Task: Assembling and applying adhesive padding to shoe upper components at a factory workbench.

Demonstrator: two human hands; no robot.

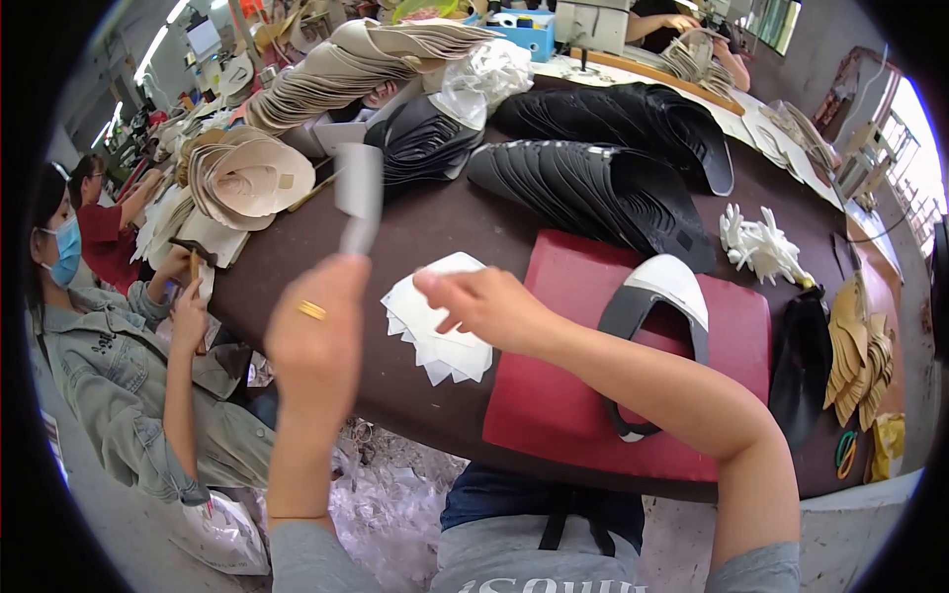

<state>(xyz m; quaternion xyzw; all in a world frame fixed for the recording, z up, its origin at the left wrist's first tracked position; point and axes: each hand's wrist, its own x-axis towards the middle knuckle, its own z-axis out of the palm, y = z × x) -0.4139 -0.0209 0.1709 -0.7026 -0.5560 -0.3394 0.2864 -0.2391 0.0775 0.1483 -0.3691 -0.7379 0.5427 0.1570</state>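
Note:
My left hand (314, 331), wearing a gold ring and smeared by motion, is raised at the left, closed around a white paddle-shaped tool (360, 188) whose broad end points up. The blur hides its exact kind. My right hand (486, 308) reaches across over a fanned pile of white cut pieces (450, 358), with bent fingers apart; whether it touches the top piece I cannot tell. Under my right forearm a black shoe upper with a white toe (676, 282) lies on a red mat (554, 395).
Nested black uppers (583, 188) and beige stacks (366, 74) line the table's far side. White gloves (761, 245), tan pieces (858, 356) and green-handled scissors (845, 453) lie at the right. A masked co-worker (129, 366) holds a hammer (198, 255) close on the left.

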